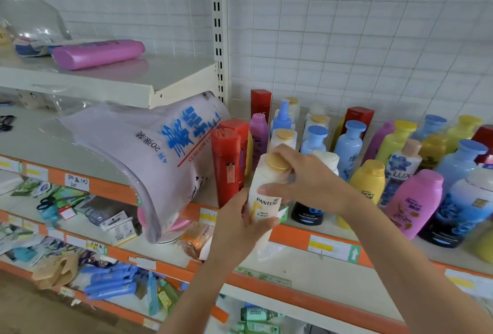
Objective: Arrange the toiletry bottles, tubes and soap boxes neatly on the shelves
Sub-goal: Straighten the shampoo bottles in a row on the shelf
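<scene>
On the shelf (293,229), hands (both) (306,181) grip Pantene bottle (262,200).

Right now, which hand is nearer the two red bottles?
Left. The left hand grips the Pantene bottle's base, just below and right of the red bottles; the right hand holds its top, farther right.

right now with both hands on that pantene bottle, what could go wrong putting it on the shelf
1. The Pantene bottle is held at the shelf's front edge; set down there, it could tip off.
2. The red bottles and the dark bottle stand close on either side, so the left hand or right hand might knock one over.
3. The big plastic pack leans against the red bottles and may push them.
</scene>
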Demonstrator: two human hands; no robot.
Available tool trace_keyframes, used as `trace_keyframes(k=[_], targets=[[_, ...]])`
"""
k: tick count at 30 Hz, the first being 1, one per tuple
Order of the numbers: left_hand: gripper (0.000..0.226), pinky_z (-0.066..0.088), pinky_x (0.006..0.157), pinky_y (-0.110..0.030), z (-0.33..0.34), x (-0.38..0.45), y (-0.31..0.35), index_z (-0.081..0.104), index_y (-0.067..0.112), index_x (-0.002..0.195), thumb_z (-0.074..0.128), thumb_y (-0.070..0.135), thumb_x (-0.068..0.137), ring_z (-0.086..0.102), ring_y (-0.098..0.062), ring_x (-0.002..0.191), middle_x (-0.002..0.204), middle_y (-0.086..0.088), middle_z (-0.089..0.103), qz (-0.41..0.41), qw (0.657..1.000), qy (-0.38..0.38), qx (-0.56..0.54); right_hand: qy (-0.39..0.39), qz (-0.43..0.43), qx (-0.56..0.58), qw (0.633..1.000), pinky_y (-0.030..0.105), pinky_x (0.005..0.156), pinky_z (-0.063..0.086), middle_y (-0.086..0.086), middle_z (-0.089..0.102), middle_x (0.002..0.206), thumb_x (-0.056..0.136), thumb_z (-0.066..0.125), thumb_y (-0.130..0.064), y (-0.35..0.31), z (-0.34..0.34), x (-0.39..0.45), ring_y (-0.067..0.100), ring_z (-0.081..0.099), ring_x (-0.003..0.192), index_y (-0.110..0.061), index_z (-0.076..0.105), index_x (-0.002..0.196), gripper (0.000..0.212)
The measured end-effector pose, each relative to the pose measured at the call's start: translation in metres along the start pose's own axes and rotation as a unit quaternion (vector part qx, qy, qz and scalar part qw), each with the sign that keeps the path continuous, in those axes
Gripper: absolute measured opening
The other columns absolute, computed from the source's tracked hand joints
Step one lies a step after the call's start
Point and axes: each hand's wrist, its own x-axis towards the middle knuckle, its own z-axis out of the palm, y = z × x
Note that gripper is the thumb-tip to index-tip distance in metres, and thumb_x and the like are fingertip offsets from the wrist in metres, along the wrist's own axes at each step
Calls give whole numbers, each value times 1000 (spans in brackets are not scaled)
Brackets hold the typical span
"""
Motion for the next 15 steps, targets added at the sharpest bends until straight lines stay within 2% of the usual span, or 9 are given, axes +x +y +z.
trace_keyframes(k=[2,5,6,9,11,13,15], targets=[[34,46,62,-6,8,2,0,51,43,91,77,31,72,59,9,81,84,16,66,6,1000,-24,-3,11,15,-17,1000,22,72,47,-3,57,98,76,69,-42,3,-5,-5,14,56,88,-25,44,105,42],[27,46,67,-7,11,4,-9,59,38,93,66,51,70,62,5,82,87,17,69,-16,999,-28,-27,23,32,-30,999,34,76,54,1,59,97,75,69,-44,8,-16,-12,18,62,82,-23,46,104,42],[26,45,68,-6,13,5,-15,62,32,91,64,51,74,62,2,81,86,14,69,-33,999,-8,-28,31,35,-25,999,34,76,55,1,61,97,75,69,-42,10,-21,-15,17,65,78,-24,47,103,41],[30,41,58,-3,20,13,-32,56,15,89,54,45,87,61,-4,72,77,10,65,-125,991,42,14,50,44,-27,997,19,64,52,-4,62,92,76,69,-38,12,-35,-22,10,66,69,-27,47,98,34],[38,44,57,-9,29,18,-41,45,12,99,52,48,87,63,-10,74,85,4,64,-192,981,10,28,62,48,-28,997,23,63,51,-5,60,88,76,70,-38,12,-40,-25,11,66,67,-26,47,96,33],[45,51,60,-25,39,21,-45,38,10,105,55,47,86,66,-21,78,96,-7,65,-236,971,6,-18,73,45,-39,996,30,68,52,-5,59,85,75,70,-39,13,-40,-25,13,64,70,-25,46,94,34],[43,52,51,-25,44,24,-41,35,8,107,59,38,87,65,-21,67,95,-12,66,-253,964,34,-69,77,41,-63,994,32,71,49,-5,57,84,74,69,-43,15,-39,-24,14,58,75,-26,45,95,36]])
